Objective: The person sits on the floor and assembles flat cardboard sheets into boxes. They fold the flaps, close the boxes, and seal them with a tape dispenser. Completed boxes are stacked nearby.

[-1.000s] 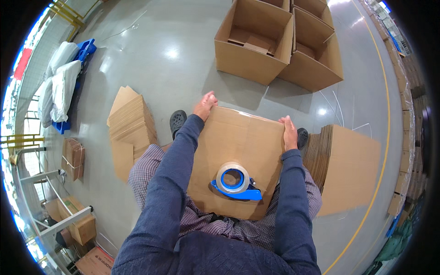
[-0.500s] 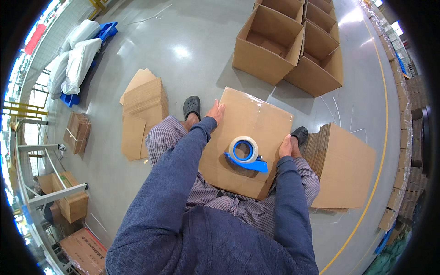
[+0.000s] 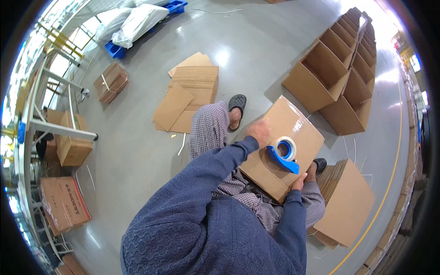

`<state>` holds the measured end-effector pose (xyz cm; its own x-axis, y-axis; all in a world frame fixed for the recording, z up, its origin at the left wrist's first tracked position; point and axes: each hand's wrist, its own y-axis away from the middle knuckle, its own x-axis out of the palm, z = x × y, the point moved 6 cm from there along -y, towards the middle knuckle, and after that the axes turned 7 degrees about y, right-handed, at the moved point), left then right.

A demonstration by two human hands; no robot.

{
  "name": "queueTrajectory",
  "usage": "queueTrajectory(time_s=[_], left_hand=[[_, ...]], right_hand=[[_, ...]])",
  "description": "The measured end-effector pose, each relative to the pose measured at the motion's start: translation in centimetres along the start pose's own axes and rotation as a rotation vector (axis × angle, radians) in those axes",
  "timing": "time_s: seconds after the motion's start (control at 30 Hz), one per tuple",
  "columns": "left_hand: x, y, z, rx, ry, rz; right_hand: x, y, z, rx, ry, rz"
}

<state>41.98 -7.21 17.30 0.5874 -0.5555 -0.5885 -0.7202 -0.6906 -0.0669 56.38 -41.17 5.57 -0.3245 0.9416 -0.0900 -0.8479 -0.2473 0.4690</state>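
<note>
A closed cardboard box sits between my legs, turned at an angle, with clear tape shining along its far part. On its top lies a blue tape dispenser carrying a roll of pale tape. My left hand is at the box's left side, close to the dispenser, and its fingers are smeared by motion. At the near right corner, my right hand grips the box, thumb at the top edge; its other fingers are partly hidden.
Rows of open cardboard boxes stand at the far right. Flattened cartons are stacked at the left and right. A metal-legged frame, a strapped bundle and a printed carton stand farther left. Loose straps lie about.
The view has turned, so the surroundings sit differently. My left hand has come from the box's far left edge nearer the dispenser; my right hand is now at the near right corner.
</note>
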Motion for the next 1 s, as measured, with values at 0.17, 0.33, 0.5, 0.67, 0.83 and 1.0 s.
queueTrajectory(time_s=[0.17,0.33,0.5,0.67,0.83,1.0], left_hand=[[-0.5,5.3,-8.7,0.658,0.065,0.192],[2.4,6.7,-9.2,0.694,-0.385,0.337],[4.8,5.6,-8.2,0.567,-0.335,0.442],[4.3,6.0,-8.2,0.626,-0.277,0.395],[4.0,5.8,-8.5,0.596,-0.327,0.423],[4.3,6.0,-8.4,0.616,-0.316,0.395]], right_hand=[[0.2,0.3,1.0,0.023,0.111,0.017],[-0.7,0.4,1.5,0.097,0.301,-0.136],[-1.1,0.0,0.9,0.072,0.33,-0.166],[-2.2,0.4,0.1,0.111,0.48,-0.319],[-1.0,1.6,1.4,0.002,0.517,-0.255],[-0.4,2.3,1.6,0.04,0.404,-0.246]])
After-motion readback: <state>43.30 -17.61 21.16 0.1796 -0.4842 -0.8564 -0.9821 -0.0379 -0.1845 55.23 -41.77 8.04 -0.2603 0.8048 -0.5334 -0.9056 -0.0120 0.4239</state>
